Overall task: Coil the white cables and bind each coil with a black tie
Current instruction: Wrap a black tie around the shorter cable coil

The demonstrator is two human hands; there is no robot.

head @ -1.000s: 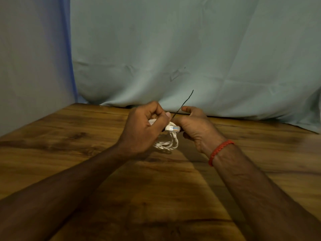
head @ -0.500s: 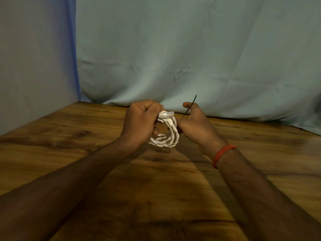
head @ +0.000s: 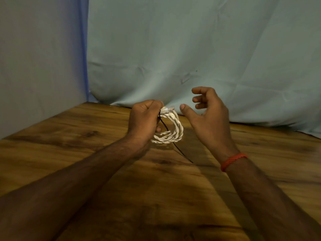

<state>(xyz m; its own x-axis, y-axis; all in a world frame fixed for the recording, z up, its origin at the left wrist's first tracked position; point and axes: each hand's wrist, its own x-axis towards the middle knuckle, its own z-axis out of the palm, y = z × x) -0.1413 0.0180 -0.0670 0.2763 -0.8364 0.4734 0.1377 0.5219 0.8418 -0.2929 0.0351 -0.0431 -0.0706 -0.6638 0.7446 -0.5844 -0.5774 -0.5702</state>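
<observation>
- White cable (head: 171,132): twisted, ropey strands, coiled into a loop at frame centre.
- Left hand (head: 144,119) grip pinches coil top; thin black tie (head: 177,146) trails down.
- Right hand (head: 208,115) grip spread, holding nothing, over the wood-grain worktop (head: 69,145).

The white cable coil (head: 171,132) is twisted strands wound into a small loop, held upright above the desk (head: 69,153), with its top and connector end gripped in the left hand (head: 144,119). The black tie (head: 180,151) is a thin strand that runs from that grip down across the loop. Its free end slants below the coil, toward the desk.
</observation>
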